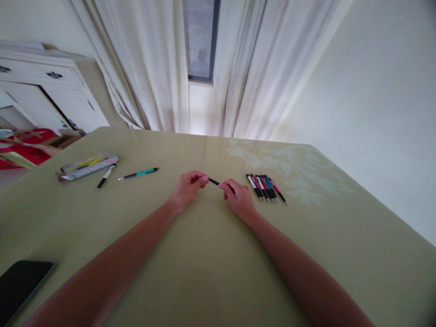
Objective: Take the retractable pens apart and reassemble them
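Observation:
Between my two hands, just above the table's middle, is a pen (213, 181) of which only a short black stretch shows. My left hand (188, 188) pinches its left end, and the fingers of my right hand (239, 199) are closed around the other end. Both ends of the pen are covered by fingers. Right of my right hand, several pens (265, 188) with white, purple, pink and teal barrels lie side by side in a row. On the left lie a teal and black pen (139, 173) and a white and black pen (106, 177).
An opened pen box (89, 166) lies at the table's left, touching or close to the white pen. A dark phone (23, 288) rests at the near left corner of the table (211, 263). Beyond are a white cabinet (64, 86), red bags (30, 145) and curtains (153, 63).

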A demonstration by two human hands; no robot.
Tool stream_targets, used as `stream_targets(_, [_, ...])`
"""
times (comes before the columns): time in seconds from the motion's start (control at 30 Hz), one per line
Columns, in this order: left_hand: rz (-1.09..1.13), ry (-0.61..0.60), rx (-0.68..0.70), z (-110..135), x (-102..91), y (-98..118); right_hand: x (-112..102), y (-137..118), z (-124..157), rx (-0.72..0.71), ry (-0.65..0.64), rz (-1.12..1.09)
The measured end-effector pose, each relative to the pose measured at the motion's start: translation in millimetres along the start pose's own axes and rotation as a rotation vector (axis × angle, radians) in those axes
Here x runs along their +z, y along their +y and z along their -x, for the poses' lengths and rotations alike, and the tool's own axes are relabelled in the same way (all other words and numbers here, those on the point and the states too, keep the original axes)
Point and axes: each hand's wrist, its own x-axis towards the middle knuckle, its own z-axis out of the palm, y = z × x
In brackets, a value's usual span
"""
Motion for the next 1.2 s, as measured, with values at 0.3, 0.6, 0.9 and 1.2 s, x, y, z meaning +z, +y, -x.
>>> stream_targets(0.3, [0.051,-0.050,0.016,4,1.1,0,1,-1,-1,0.098,0.202,-0.397])
stream_targets(0.6, [-0.062,-0.122,0.105,2,1.1,8,-7,-11,-8,0.047,0.362,-0.546])
stream_targets(0.9, [-0.178,-0.175,0.190,0,5.2,36,-40,-30,-22,0.022,0.457,-0.592])
stream_targets(1.2, [-0.143,-0.113,0.235,3,18.6,61,-35,-35,-12,0.188,0.285,-0.864])
